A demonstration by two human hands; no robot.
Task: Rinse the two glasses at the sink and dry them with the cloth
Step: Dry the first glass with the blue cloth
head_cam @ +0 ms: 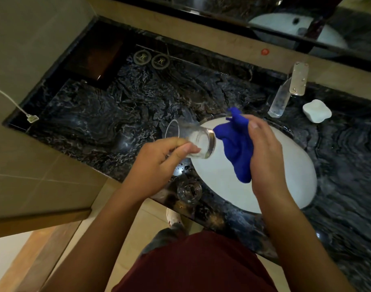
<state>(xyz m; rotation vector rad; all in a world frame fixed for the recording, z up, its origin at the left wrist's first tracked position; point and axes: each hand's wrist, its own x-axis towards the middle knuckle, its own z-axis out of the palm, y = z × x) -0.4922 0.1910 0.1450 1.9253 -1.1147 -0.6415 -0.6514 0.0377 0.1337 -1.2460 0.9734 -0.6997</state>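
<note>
My left hand (159, 159) grips a clear glass (193, 140) lying on its side over the left rim of the white sink (222, 186), its thick base pointing right. My right hand (264, 154) holds a bunched blue cloth (235, 144) just right of the glass base, almost touching it. A second clear glass (189, 191) stands upright on the dark marble counter near the front edge, below my left hand.
The chrome tap (285, 95) stands behind the sink, with a white soap dish (317, 111) to its right. Two round coasters (151, 59) and a dark tray (94, 60) sit at the back left. A white cable plug (32, 118) lies at the counter's left edge (96, 114).
</note>
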